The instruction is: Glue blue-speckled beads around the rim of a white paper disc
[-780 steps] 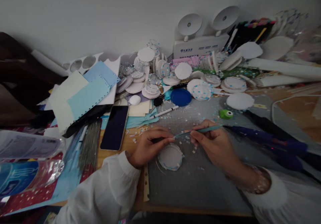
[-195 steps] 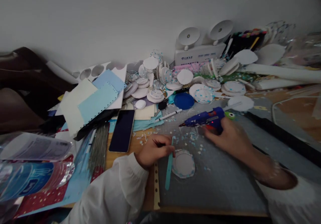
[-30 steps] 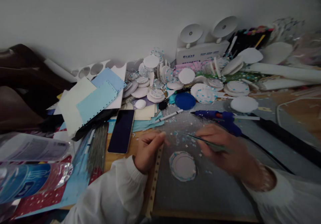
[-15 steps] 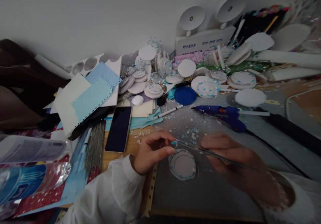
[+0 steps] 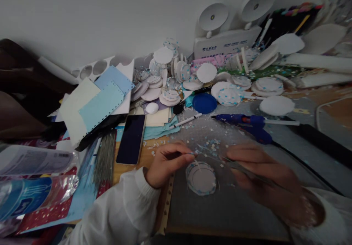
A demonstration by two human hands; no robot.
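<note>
Background: plain grey wall (image 5: 110,18) over a crowded wooden tabletop (image 5: 121,172); grey mat (image 5: 228,214) covers lower centre to right.

Writing: white box (image 5: 199,46), upper right, bears dark-blue printed characters with a small shield-like mark at their left; too soft to read with certainty. Bottle with blue label (image 5: 24,197), lower left edge, carries white lettering, illegible. Bottle with pale label (image 5: 33,160) lies just above it in the frame, with fine print and what looks like a barcode, also illegible.

Left hand (image 5: 168,164), centre: thumb and forefinger pinched nearly together on a tiny blue-and-white piece (image 5: 195,154); exact shape not clear. Right hand (image 5: 272,170), right of centre, motion-blurred: fingers closed round slim tweezers (image 5: 249,169), tips directed toward the left hand. Whether the tips grip anything: cannot tell.

White disc with blue-dotted rim (image 5: 202,181) lies flat on the mat at lower centre, just below the left fingertips. Loose confetti (image 5: 210,145) is scattered above it. Blue glue gun (image 5: 254,121) lies right of centre, nozzle to the left; dark phone (image 5: 131,138) left of centre, screen blank
</note>
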